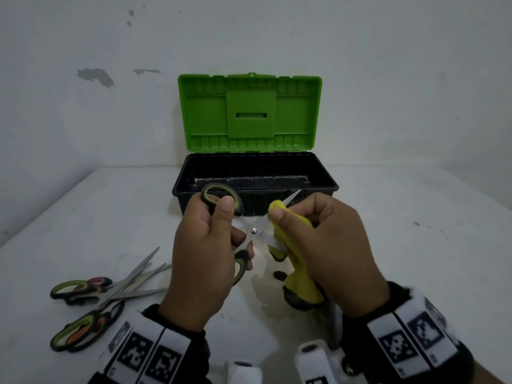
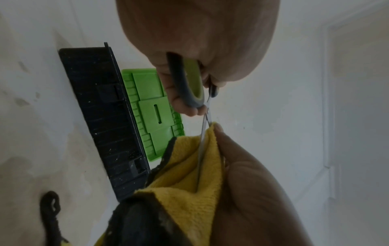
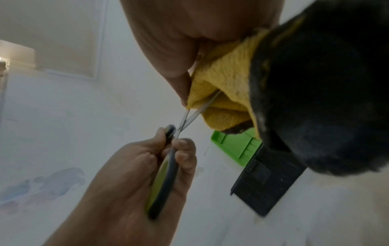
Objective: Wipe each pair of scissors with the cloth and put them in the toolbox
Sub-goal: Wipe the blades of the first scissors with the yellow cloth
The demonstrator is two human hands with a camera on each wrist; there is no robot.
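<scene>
My left hand [image 1: 206, 246] grips the black-and-green handles of a pair of scissors [image 1: 256, 228], whose blades stand spread apart in front of the toolbox. My right hand [image 1: 327, 242] pinches a yellow cloth [image 1: 297, 261] round the upper blade, whose tip sticks out past the cloth. In the left wrist view the blade [image 2: 201, 149] runs down into the cloth [image 2: 193, 196]. The right wrist view shows the cloth [image 3: 223, 83] folded over the blade and my left hand [image 3: 130, 179] on the handles. The black toolbox [image 1: 329, 184] stands with its green lid [image 1: 250, 112] raised; its inside looks empty.
Several more pairs of scissors [image 1: 97, 297] lie in a loose pile on the white table [image 1: 415, 231] at the near left. The toolbox sits against the back wall. White camera mounts [image 1: 313, 358] show at the bottom edge.
</scene>
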